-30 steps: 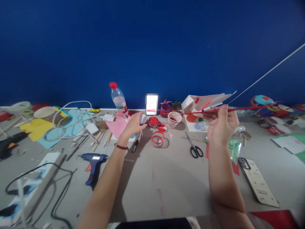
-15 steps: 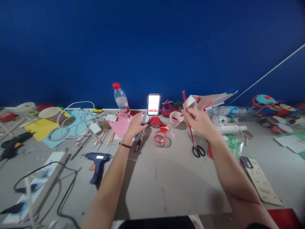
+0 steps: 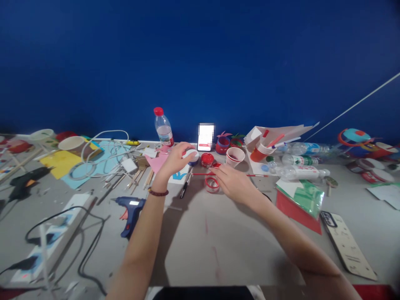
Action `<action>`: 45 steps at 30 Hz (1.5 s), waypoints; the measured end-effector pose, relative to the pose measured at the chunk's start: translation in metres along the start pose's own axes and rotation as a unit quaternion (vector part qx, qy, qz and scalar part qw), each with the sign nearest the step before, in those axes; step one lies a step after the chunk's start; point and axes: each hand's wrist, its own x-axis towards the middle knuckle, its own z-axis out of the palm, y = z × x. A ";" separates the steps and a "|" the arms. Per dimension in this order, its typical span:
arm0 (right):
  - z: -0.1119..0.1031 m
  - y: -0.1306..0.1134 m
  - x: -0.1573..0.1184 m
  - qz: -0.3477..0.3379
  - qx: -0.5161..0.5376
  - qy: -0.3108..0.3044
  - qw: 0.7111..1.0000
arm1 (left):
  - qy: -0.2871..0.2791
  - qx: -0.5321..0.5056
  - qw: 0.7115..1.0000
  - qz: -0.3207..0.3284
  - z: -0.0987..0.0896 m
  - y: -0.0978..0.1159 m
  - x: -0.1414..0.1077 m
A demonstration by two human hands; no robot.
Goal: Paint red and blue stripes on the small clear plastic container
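Note:
My left hand [image 3: 175,160] curls around a small jar with a white lid [image 3: 193,156], thumb at the front and fingers at its far side. A thin red-handled paintbrush [image 3: 203,174] lies level beneath my right hand [image 3: 236,183], poking out on both sides. The right fingers are together and hide how they grip it. Under the brush is a red-rimmed clear ring [image 3: 212,184]. Just past the right fingertips sit a partly covered red lid [image 3: 216,165] and an open pot of red paint [image 3: 207,159]. A stacked paper cup [image 3: 235,156] with dark liquid stands behind this hand.
A phone [image 3: 205,137] leans at the wall beside a water bottle [image 3: 163,129]. At left are a blue glue gun [image 3: 129,212], cables and a power strip [image 3: 62,233]. To the right lie plastic bottles [image 3: 301,160], a green packet [image 3: 304,196] and another phone [image 3: 346,246].
My right hand has swung left and down, turning the paintbrush from upright to level. My left hand has closed in around the white-lidded jar. The view has shifted slightly.

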 end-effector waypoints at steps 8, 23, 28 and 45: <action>-0.010 -0.011 0.009 -0.025 -0.019 0.000 1.000 | -0.151 -0.035 0.986 0.064 -0.038 0.069 -0.023; -0.018 -0.026 -0.005 -0.062 -0.048 0.080 0.994 | -0.216 0.115 0.963 0.116 -0.027 0.088 -0.040; -0.017 -0.020 -0.008 -0.021 -0.024 0.137 0.990 | -0.128 0.123 0.975 0.131 -0.023 0.089 -0.039; -0.029 0.027 0.000 0.174 0.123 0.190 0.958 | -0.020 0.112 0.992 0.057 0.007 0.033 0.003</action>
